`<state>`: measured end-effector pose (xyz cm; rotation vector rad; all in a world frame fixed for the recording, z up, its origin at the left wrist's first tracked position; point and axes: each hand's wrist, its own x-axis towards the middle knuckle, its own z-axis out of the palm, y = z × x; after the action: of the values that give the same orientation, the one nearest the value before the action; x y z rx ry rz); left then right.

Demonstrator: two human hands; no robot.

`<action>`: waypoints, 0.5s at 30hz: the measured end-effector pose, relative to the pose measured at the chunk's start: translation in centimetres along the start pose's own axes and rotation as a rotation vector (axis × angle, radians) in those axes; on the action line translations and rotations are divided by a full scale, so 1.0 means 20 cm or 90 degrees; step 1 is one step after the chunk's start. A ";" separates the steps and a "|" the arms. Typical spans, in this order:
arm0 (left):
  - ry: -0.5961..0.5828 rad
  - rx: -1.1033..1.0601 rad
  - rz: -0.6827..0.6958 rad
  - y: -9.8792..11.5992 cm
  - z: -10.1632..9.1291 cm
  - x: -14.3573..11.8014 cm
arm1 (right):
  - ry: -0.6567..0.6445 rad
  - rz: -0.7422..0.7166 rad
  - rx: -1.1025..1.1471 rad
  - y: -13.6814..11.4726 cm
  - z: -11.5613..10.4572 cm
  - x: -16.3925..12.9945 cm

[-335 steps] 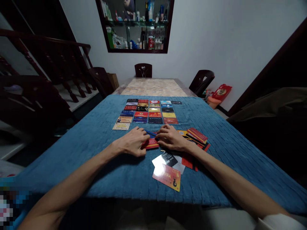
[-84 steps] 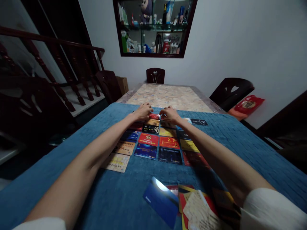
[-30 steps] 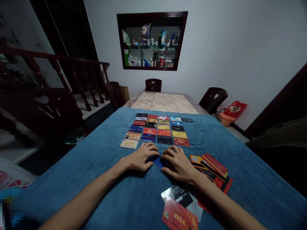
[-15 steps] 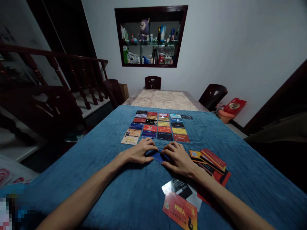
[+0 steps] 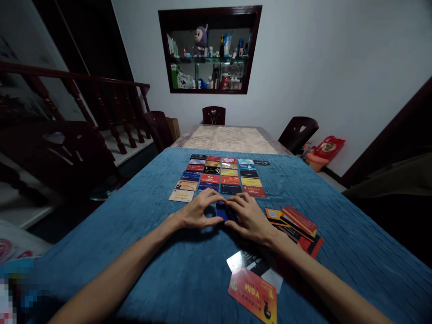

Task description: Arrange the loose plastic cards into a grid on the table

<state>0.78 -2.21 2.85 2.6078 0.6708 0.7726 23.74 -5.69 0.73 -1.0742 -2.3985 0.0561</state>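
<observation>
Between my two hands is a blue card, partly covered by fingers, just in front of the laid-out rows. My left hand curves in from the left, thumb and fingertips at the card's left edge. From the right, my right hand closes over the card's other side, with the thumb at its near edge. Beyond my fingers, several colourful cards lie in overlapping columns, among them a red card and a cream card. A loose pile holding a dark red card lies beside my right wrist.
An orange-red card lies over silver and black ones near my right forearm. A blue cloth covers the table's near part. Chairs, including a dark one, stand around it; a railing runs at the left.
My hands have moved slightly farther from me with the blue card. My left fingers have drawn back to its edge, and the gap between left thumb and fingers looks wider.
</observation>
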 end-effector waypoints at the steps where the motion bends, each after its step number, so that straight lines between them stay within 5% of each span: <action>1: 0.008 -0.001 0.008 0.00 0.00 0.00 | 0.005 -0.005 0.015 0.00 0.00 0.00; 10: 0.096 -0.011 0.042 -0.01 0.02 0.00 | 0.017 -0.017 0.101 0.02 -0.03 0.00; 15: 0.080 -0.022 0.024 -0.04 0.05 -0.01 | 0.018 -0.016 0.167 0.04 -0.06 -0.02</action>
<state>0.97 -1.85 1.53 2.5647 0.6381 0.9577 24.97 -5.60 1.44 -0.9171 -2.3014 0.3345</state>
